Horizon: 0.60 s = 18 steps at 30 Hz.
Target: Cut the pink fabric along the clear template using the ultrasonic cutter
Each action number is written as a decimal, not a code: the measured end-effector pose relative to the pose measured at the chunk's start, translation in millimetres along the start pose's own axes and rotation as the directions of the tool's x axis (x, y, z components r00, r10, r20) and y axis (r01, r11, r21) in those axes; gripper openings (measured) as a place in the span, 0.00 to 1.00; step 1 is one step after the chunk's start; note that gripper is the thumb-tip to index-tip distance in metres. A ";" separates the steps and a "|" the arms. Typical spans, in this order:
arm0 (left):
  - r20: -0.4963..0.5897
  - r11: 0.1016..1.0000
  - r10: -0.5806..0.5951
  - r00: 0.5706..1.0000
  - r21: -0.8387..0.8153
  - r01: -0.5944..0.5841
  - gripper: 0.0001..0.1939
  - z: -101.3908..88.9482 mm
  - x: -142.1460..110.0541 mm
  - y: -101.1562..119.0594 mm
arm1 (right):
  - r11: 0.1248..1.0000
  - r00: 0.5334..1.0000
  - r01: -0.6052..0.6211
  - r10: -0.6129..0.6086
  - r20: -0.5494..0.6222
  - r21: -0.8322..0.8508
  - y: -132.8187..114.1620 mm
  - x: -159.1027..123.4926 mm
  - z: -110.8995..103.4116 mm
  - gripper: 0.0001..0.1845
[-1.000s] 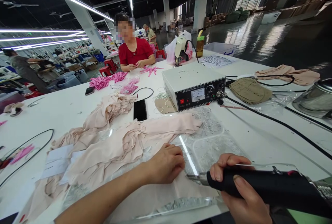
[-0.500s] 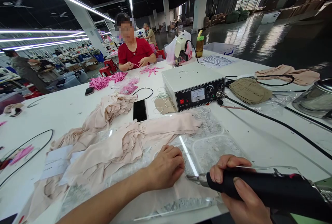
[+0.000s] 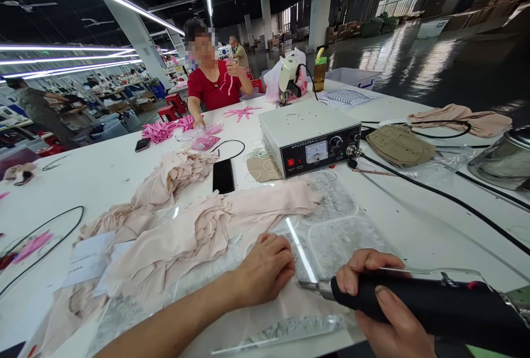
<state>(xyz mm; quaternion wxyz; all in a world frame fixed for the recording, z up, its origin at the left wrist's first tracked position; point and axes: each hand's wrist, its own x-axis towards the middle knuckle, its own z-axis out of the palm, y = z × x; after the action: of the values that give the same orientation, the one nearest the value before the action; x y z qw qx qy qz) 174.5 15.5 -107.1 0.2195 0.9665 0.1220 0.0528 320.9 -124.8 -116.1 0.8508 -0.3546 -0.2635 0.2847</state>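
My left hand (image 3: 267, 265) presses down on a thin beige fabric piece (image 3: 296, 298), its fingers curled and their tips hidden. The fabric lies on a clear plastic sheet (image 3: 331, 236). In my right hand (image 3: 383, 297) is a black handheld ultrasonic cutter (image 3: 430, 303). Its metal tip (image 3: 310, 285) points left and sits just beside my left fingers, over the fabric; whether it touches cannot be told. Beyond my left hand, a stack of beige fabric pieces (image 3: 199, 231) spreads across the sheet.
A control box (image 3: 310, 131) with a dial stands behind the sheet, its black cable (image 3: 434, 187) running along the right. A phone (image 3: 223, 175), brown paper patterns (image 3: 399, 145) and a metal-lidded container (image 3: 505, 156) lie around. A co-worker in red (image 3: 215, 90) sits opposite, handling pink strips.
My hands and the cutter have barely moved. Across the table, the co-worker has lifted one hand with a pink strip and lowered the other toward the pink pieces.
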 end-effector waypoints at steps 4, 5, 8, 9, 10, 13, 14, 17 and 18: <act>0.010 1.000 -0.003 1.000 0.009 0.003 0.05 0.9 0.5 -1.4 | 1.000 1.000 0.015 -0.015 -0.008 -0.007 0.3 0.1 -2.0 0.07; 0.012 1.000 0.001 1.000 0.008 -0.001 0.05 1.3 0.5 -2.1 | 1.000 1.000 0.024 -0.025 -0.013 -0.009 0.1 0.4 -2.1 0.07; 0.019 1.000 0.006 1.000 0.012 -0.006 0.05 1.8 1.0 -3.2 | 0.999 0.999 0.046 -0.046 -0.021 -0.006 -0.3 1.2 -1.3 0.07; 0.025 1.000 0.005 1.000 0.016 -0.005 0.05 1.6 1.3 -3.0 | 0.999 0.999 0.048 -0.048 -0.023 -0.004 -0.2 1.3 -0.7 0.08; 0.031 1.000 0.002 1.000 0.021 -0.002 0.05 1.1 1.7 -2.5 | 0.999 0.999 0.045 -0.045 -0.023 -0.003 -0.1 1.3 -0.1 0.08; 0.050 1.000 -0.005 0.999 0.029 0.003 0.06 -1.1 3.0 -0.4 | 0.999 0.999 0.036 -0.036 -0.015 -0.008 0.7 1.1 1.8 0.07; 0.053 0.999 -0.006 0.999 0.031 0.004 0.06 -1.9 3.4 0.3 | 0.999 0.999 0.035 -0.035 -0.012 -0.012 0.8 1.1 2.4 0.07; 0.060 0.999 -0.003 0.998 0.045 0.000 0.06 -3.3 4.4 1.1 | 0.999 0.999 0.032 -0.032 -0.006 -0.026 0.3 2.3 3.7 0.07; 0.063 0.999 -0.001 0.998 0.052 -0.002 0.06 -3.5 4.7 0.9 | 0.999 0.999 0.033 -0.033 -0.009 -0.032 -0.1 3.0 3.9 0.07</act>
<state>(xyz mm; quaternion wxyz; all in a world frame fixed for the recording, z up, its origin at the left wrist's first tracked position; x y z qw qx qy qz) 178.6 17.4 -103.4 0.1982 0.9731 0.1161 0.0189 320.4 -121.1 -112.9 0.8509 -0.3650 -0.2695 0.2647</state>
